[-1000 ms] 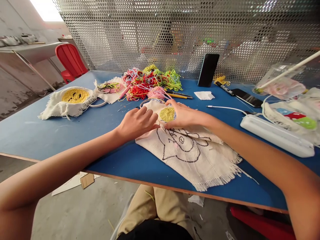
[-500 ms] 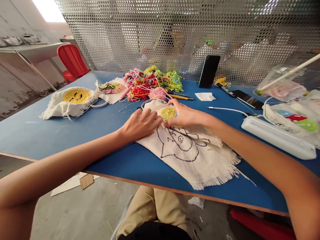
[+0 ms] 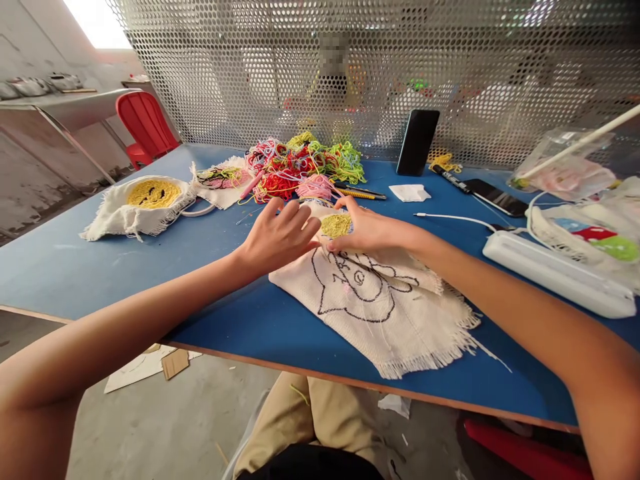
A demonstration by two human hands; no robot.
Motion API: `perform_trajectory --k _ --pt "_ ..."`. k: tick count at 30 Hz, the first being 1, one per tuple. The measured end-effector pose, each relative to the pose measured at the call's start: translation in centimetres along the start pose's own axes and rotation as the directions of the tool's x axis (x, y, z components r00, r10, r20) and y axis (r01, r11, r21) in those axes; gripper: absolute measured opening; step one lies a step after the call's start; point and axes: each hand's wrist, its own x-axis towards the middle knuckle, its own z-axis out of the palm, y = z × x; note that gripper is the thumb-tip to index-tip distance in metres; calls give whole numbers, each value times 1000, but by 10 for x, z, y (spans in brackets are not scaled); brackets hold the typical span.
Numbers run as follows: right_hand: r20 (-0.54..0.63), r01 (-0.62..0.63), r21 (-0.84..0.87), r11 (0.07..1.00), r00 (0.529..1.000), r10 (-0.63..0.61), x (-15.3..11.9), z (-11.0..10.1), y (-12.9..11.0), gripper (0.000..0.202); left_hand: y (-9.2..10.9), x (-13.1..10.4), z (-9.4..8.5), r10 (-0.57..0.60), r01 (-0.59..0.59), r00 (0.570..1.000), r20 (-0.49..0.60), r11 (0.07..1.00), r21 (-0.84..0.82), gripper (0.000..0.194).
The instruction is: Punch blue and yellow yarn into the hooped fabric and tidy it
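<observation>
A cream cloth with frayed edges and a black line drawing lies on the blue table. Its upper part carries a patch of yellow stitching, partly inside a hoop. My right hand grips the cloth and hoop at the right of this patch, thumb below and fingers above. Just left of the patch is my left hand, its fingers curled at the cloth's edge; what they pinch, if anything, is too small to make out.
Tangled colored yarn lies behind the hands, beside pens and a cutter. A hooped yellow face embroidery is at left. A phone stands upright; another phone, a cable and a white lamp are at right.
My left hand has risen slightly and shifted a little left, its fingers lifted off the cloth's surface. The cloth's lower part has shifted slightly left. My right hand has stayed in place.
</observation>
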Motion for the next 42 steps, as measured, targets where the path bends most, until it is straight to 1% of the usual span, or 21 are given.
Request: perform_trajectory --k 1,2,4,5,6,10,15,20,22,26,31,36,40,42 --pt "5 -1 3 1000 1000 1 0 0 0 89 0 0 0 20 -20 1000 -3 1000 -13 18" --pt "8 -1 7 1000 1000 1 0 0 0 89 0 1 -1 63 -63 998 -8 998 -13 17" --pt "14 5 17 1000 1000 -5 -1 -1 0 86 1 1 -2 159 -159 987 -14 987 26 12" --pt "12 8 20 1000 1000 -8 -1 -1 0 84 2 1 -2 185 -184 983 -19 981 54 13" --pt "8 9 19 1000 1000 -9 -1 -1 0 84 3 1 -2 185 -182 982 -25 980 78 15" --pt "0 1 8 1000 1000 -1 0 -1 1 84 3 1 2 86 -79 995 -43 987 141 21" --pt "12 14 3 1000 1000 -14 2 0 5 83 7 1 2 119 -110 992 -49 982 151 12" --pt "0 22 -11 1000 1000 -22 1 0 5 85 8 5 -1 63 -59 998 -21 990 128 18" --pt "11 15 -7 1000 1000 -15 1 0 4 85 8 6 0 79 -79 997 2 991 106 18" --pt "21 19 0 1000 1000 -19 1 -1 4 85 8 7 2 140 -140 990 6 988 72 14" --pt "4 9 -8 1000 1000 -9 1 -1 4 88 6 8 3 57 -57 998 7 997 44 18" --pt "4 11 1 1000 1000 -11 3 1 8 95 7 10 3 122 -122 993 9 989 87 16" --pt "2 4 -8 1000 1000 -3 5 2 11 96 5 10 2 32 -30 999 -17 994 103 19" --pt "1 10 -5 1000 1000 -10 5 2 12 96 5 10 2 43 -42 999 -8 995 92 17"
